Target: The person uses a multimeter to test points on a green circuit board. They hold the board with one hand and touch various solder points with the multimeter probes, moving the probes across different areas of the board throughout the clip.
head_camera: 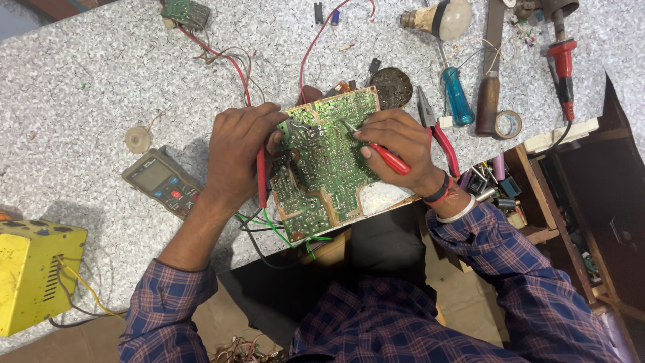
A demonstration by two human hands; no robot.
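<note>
Closest to our eyes, our plaid sleeves (517, 269) reach out over the speckled worktop (80, 87), the broadest thing before us. On its near left corner sits a yellow metal box (30, 272) with wires trailing from it. Next in size comes the green circuit board (326, 161), lying solder side up at the table's near edge, between our two hands. Our left hand (235, 154) is closed over the board's left edge and pinches a red test probe (261, 178) that runs down along that edge. Our right hand (403, 148) grips a second red probe (386, 158) like a pen, its metal tip touching the board near the upper middle. Left of our left wrist lies a grey multimeter (161, 181), apart from the board. Beyond our right hand we see red-handled pliers (440, 134), a blue-handled screwdriver (457, 97), a brown-handled tool (488, 101), and a small roll of tape (508, 124).
</note>
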